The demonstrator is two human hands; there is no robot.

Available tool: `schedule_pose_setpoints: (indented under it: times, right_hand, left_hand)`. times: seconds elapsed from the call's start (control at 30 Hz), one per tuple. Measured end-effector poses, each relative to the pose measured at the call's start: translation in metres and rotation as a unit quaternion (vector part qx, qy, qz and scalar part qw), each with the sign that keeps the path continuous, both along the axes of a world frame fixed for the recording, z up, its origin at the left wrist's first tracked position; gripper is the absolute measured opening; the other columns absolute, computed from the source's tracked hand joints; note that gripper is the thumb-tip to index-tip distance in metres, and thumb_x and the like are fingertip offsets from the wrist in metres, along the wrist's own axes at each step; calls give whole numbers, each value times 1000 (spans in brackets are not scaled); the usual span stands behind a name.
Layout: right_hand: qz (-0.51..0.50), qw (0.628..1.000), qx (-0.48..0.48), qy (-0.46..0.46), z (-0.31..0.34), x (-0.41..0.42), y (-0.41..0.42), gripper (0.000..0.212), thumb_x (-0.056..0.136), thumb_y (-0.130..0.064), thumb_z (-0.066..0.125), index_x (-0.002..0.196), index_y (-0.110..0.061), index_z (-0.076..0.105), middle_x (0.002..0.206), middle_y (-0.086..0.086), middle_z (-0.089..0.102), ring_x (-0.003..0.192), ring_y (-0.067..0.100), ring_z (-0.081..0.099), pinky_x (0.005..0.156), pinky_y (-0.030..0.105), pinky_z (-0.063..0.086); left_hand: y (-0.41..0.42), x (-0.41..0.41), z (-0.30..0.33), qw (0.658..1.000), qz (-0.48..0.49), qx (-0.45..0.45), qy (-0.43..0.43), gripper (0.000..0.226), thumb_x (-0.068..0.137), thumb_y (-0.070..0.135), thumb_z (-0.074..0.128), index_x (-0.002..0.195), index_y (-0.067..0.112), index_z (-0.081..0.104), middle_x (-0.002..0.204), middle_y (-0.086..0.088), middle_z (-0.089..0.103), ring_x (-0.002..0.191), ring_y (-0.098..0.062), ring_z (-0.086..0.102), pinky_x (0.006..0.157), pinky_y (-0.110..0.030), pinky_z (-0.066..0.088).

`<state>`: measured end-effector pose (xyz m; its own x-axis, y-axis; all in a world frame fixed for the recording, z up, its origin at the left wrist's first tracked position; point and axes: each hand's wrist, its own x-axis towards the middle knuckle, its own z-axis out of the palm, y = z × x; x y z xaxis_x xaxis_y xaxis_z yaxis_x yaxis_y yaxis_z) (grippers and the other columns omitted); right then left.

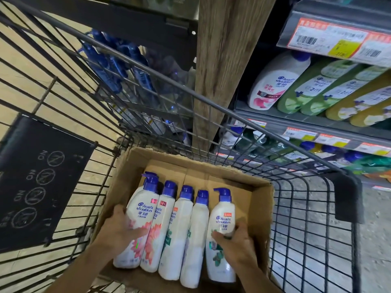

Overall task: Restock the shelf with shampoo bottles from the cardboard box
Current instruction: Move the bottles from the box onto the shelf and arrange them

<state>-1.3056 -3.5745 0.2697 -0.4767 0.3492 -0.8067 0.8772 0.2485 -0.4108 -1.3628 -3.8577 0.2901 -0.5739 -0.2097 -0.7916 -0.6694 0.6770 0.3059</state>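
Cart (232, 115) fills most of the frame, box (262, 208) sits in it at bottom centre, shelf (296, 121) is upper right with a pink-label bottle (273, 85) already at its left end. Box holds a row of white bottles lying flat, caps pointing up-frame; far half of the box is bare.

Step as I read it: pull two bottles at once, one per hand. To do it well, I'd grab mid-body, not the pump, lift straight up so neighbours don't roll, clear the box wall and cart rim before swinging to upper right. I'd match label to the shelf facing: pink goes next to the pink one.

My left hand (124, 227) is wrapped around the leftmost bottle (139, 220), pink flower label, thumb across the front, fingers behind it. My right hand (237, 244) is curled on the rightmost bottle (222, 229), green label, thumb on the front, fingers on its right side. Both hands look partly closed in contact; whether either bottle is off the box floor, can't tell. Hands are well apart, three bottles between them.
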Motion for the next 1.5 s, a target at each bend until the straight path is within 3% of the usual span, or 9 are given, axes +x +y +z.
schedule_pose_setpoints:
  times: [0.1, 0.27, 0.53, 0.67, 0.8, 1.0, 1.17, 1.3, 1.5]
  right_hand:
    - [27, 999, 14, -15, -2, -3, -3, 57, 74, -24, 82, 108, -14, 38, 97, 9, 65, 84, 26, 68, 74, 44, 59]
    - [27, 1000, -7, -11, -9, -6, 4, 59, 69, -22, 85, 104, -17, 38, 93, 7, 67, 76, 20, 69, 54, 29, 54]
    - [16, 996, 8, 93, 15, -16, 16, 66, 65, -27, 86, 109, -32, 38, 100, -8, 62, 80, 5, 65, 54, 16, 49]
    - [56, 978, 68, 188, 36, -14, 18, 78, 55, -34, 89, 107, -43, 31, 109, -10, 55, 96, 12, 59, 76, 27, 49]
    - [26, 970, 15, 241, 57, -28, 27, 78, 43, -38, 91, 102, -54, 42, 103, -12, 65, 94, 7, 66, 80, 37, 58]
    - [29, 946, -24, 321, 110, -58, 52, 79, 37, -50, 89, 101, -60, 43, 100, -29, 64, 87, 0, 67, 74, 31, 57]
    - [23, 911, -27, 412, 173, -75, 79, 78, 32, -47, 89, 95, -63, 46, 99, -31, 68, 85, -4, 69, 66, 18, 55]
    - [15, 877, -6, 481, 228, -92, 108, 78, 29, -42, 89, 87, -71, 47, 94, -28, 71, 80, -5, 70, 63, 8, 53]
    - [5, 820, 5, 573, 292, -134, 158, 81, 37, -29, 99, 105, -44, 57, 102, -17, 73, 88, 4, 71, 70, 15, 55]
  left_hand:
    - [-3, 2, -2, 1000, 4, -3, 12, 63, 63, 33, 87, 103, 17, 42, 91, 2, 62, 73, -11, 58, 58, -25, 43]
    - [1, 5, 0, 998, 24, 14, 52, 65, 67, 32, 85, 116, 24, 44, 90, 7, 63, 80, -14, 62, 69, -29, 47]
    - [34, -19, 20, 991, -25, 50, 122, 65, 67, 44, 82, 117, 33, 41, 98, 11, 64, 90, -12, 66, 77, -37, 57]
    - [43, -8, 44, 987, 6, 57, 151, 65, 58, 48, 85, 108, 44, 44, 87, 21, 66, 80, 2, 63, 66, -26, 50]
    - [57, -7, 79, 978, 17, 63, 199, 67, 44, 55, 87, 95, 57, 44, 81, 18, 70, 75, 2, 64, 60, -20, 47]
    - [96, -38, 135, 945, 8, 137, 298, 79, 28, 61, 85, 98, 58, 49, 89, 42, 65, 79, 13, 64, 63, -18, 52]
    - [138, -61, 173, 912, 19, 188, 365, 76, 32, 29, 96, 89, 57, 55, 81, 29, 73, 68, 9, 68, 58, -6, 49]
    - [172, -82, 213, 883, 13, 214, 418, 78, 25, 36, 96, 91, 54, 58, 79, 32, 72, 67, 15, 66, 58, -8, 50]
    - [218, -122, 280, 832, -21, 280, 478, 77, 22, 54, 91, 90, 61, 55, 81, 31, 73, 72, 13, 67, 63, -16, 54]
